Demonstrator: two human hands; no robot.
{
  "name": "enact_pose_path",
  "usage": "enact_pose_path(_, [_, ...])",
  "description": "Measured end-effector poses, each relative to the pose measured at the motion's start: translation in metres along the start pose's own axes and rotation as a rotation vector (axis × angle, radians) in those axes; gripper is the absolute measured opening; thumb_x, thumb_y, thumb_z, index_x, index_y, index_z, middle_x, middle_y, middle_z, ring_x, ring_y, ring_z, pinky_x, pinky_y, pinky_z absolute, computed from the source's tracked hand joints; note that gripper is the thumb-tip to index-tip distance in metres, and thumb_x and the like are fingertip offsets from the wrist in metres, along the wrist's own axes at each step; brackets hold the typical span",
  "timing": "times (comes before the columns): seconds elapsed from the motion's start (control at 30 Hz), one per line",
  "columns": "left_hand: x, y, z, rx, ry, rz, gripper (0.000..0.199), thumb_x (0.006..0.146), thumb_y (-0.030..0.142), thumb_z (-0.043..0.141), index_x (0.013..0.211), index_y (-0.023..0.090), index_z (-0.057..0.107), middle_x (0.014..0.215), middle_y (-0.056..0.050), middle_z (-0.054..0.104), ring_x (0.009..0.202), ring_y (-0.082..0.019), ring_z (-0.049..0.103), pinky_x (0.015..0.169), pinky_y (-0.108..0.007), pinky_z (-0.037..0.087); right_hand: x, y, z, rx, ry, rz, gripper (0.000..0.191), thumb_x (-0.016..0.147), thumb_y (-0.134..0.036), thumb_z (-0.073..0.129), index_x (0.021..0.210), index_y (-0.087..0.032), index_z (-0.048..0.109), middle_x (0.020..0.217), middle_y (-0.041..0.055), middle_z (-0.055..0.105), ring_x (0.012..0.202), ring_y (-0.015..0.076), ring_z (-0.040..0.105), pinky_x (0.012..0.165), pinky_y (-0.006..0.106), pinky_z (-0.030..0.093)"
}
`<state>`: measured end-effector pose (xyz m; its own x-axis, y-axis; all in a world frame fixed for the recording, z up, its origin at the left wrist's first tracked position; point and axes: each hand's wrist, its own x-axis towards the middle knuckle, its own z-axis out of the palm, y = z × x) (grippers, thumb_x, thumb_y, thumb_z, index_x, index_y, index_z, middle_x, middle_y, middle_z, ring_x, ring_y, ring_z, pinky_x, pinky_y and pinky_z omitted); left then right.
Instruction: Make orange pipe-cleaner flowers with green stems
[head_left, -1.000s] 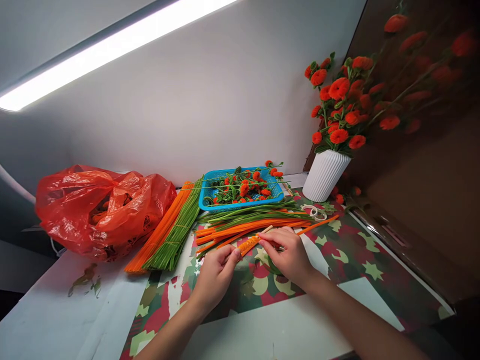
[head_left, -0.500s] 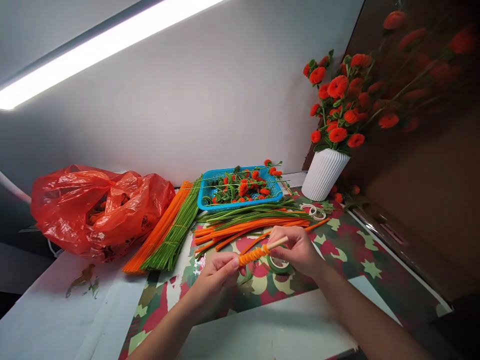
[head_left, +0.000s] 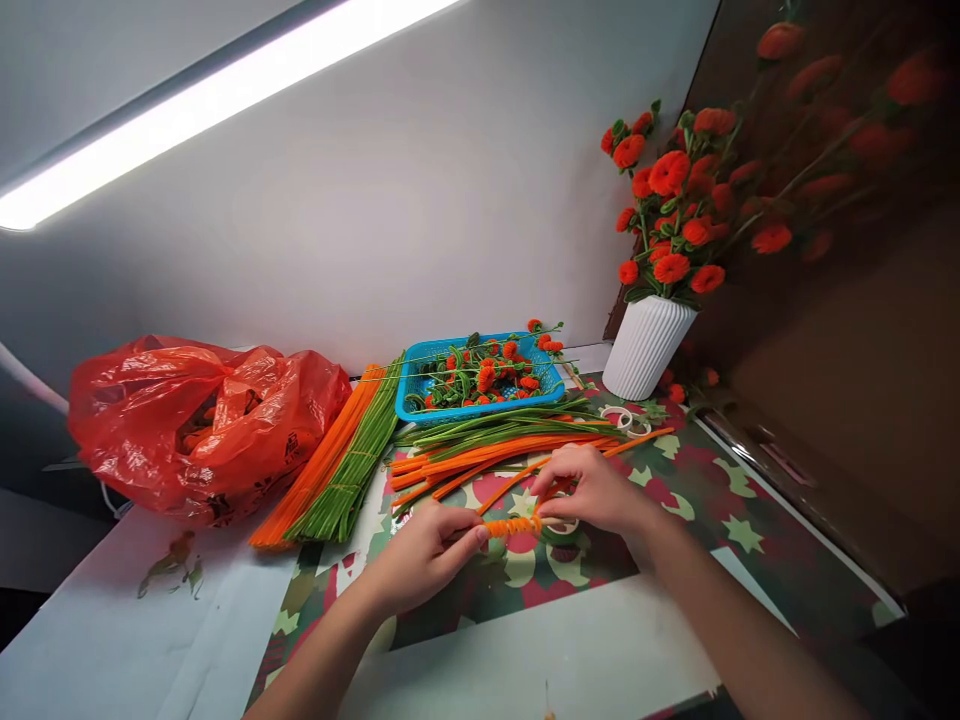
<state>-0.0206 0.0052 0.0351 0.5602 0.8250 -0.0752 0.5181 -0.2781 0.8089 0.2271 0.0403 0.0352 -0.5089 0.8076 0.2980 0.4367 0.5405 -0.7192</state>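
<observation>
One orange coil [head_left: 511, 526], end in left grip [head_left: 429, 558]

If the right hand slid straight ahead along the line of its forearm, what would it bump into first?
Most likely the loose orange strips lying just ahead of the right hand, though its height is hard to judge, so it might pass over them.

Fuzzy orange stem [head_left: 513, 526], seen from where I stand: wound in a ridged spiral about a slim pale stick [head_left: 553, 521]. Lies near level between the two grips. Coil's one end pinched in left hand [head_left: 437, 552], tip hidden there. At right hand [head_left: 589, 492], an unwound strand rises off the coil to the fingers; stick's bare end shows just below them.
</observation>
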Motion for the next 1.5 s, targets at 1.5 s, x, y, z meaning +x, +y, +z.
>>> enact_pose_path(1.5, [0.007,0.005,0.037,-1.324,0.149,-0.268,0.037,0.067,0.046,0.073,0.069,0.014,0.054,0.041,0.013,0.012,0.039,-0.002,0.008,0.041,-0.019,0.007,0.003,-0.020,0.033,0.739,0.621,0.018,0.019,0.063,-0.026,0.081,0.065,-0.022,0.063,0.071,0.0017,0.072,0.072,0.0200,0.071,0.063,0.031,0.059])
